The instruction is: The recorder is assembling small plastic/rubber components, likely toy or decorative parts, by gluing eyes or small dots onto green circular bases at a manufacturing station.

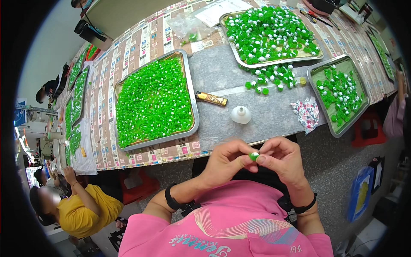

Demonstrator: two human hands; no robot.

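Observation:
My left hand (229, 160) and my right hand (282, 158) meet just off the table's near edge. Between their fingertips they pinch a small round green piece with a white top (254, 156). A white dome-shaped thing with a short neck (241, 115) stands on the grey mat (209, 70) beyond my hands. Left of it lies a yellow-and-dark wrapped stick (211, 98), its kind unclear. Loose green-and-white pieces (274, 77) are heaped farther back on the mat.
A metal tray (195, 113) full of small green parts is at left. Other trays of green-and-white pieces stand at the back (295, 60) and right (364, 107). A floral cloth (307, 115) lies at the mat's right edge. A person in yellow (87, 210) works at the left.

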